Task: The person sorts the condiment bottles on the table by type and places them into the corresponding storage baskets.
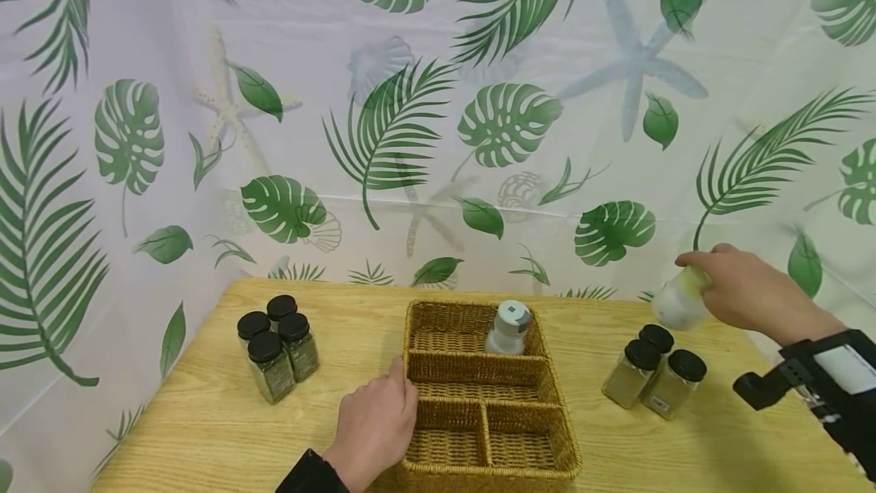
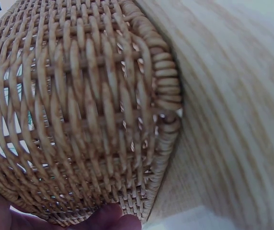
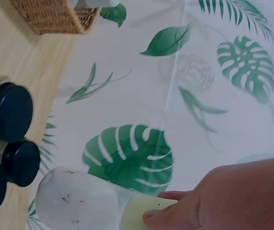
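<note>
White bottle (image 1: pixel 679 304) is in the right hand (image 1: pixel 749 291), pinched by thumb and fingers at its pale yellow-green upper part. Smooth, cloudy white body, rounded base, a few small dark specks near the base in the right wrist view. Material looks like plastic or glass, can't tell which. Bottle is tilted, base toward lower left, held up off the table (image 1: pixel 205 432), beyond the three right-hand jars and to the right of the basket. Well apart from the left hand.

Left hand (image 1: pixel 379 417) is on the left outer side of the basket (image 1: pixel 493 470), index finger pointing along the wall near the rim, fingertips against the weave in the left wrist view. Whether it grips the rim, can't tell.

Basket: brown woven strands, coarse texture, braided rim, boxy with rounded corners. Inside: two full-width compartments toward the back, two small side-by-side ones in front. Second bottle (image 1: pixel 509 329) stands in the rear compartment, right side; white body, pale lid with a small dark square on top.

Jars: clear, squarish, round black lids, contents visible. Left group (image 1: pixel 274 373), four packed together; right group (image 1: pixel 626 380), three close together, one with a small pale label.

Table is light wood, streaky grain. Behind it, white cloth (image 1: pixel 294 21), creased, printed with green leaves, starfish and shells.
</note>
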`<act>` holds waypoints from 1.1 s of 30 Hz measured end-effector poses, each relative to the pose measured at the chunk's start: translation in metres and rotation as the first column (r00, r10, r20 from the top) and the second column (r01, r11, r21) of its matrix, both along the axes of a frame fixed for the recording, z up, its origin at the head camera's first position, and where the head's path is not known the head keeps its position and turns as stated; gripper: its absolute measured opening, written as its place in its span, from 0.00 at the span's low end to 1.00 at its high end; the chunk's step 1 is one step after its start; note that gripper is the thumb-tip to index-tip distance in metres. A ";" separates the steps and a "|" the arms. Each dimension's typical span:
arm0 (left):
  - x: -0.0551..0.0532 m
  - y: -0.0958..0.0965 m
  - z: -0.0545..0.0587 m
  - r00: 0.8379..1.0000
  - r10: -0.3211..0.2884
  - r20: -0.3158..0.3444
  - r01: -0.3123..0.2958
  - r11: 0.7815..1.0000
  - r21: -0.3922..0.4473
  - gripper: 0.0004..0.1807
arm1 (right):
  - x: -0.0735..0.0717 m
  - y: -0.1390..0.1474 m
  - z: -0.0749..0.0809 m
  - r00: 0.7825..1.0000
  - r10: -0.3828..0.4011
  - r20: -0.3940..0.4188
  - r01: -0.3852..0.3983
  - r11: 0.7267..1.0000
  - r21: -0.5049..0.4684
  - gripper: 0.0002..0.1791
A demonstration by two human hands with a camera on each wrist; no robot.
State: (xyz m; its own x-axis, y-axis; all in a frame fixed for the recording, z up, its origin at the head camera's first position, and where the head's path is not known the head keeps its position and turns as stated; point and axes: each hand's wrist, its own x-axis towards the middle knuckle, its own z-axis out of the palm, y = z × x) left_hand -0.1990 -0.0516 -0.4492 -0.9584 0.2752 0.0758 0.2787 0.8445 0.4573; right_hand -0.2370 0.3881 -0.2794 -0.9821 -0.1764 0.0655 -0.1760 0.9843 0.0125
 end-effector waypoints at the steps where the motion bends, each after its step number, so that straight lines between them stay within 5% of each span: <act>1: 0.000 0.000 0.000 1.000 -0.001 0.001 0.001 1.000 0.000 0.28 | 0.001 -0.003 0.002 1.000 0.005 -0.003 -0.005 1.000 0.003 0.27; 21: -0.001 0.000 0.003 1.000 0.008 -0.011 -0.008 1.000 0.000 0.28 | 0.008 -0.079 0.042 0.983 0.183 -0.033 -0.183 0.983 0.010 0.24; 33: 0.001 0.000 0.005 1.000 0.009 0.004 -0.009 1.000 0.005 0.30 | 0.007 -0.139 0.045 0.951 0.302 -0.072 -0.301 0.953 0.015 0.23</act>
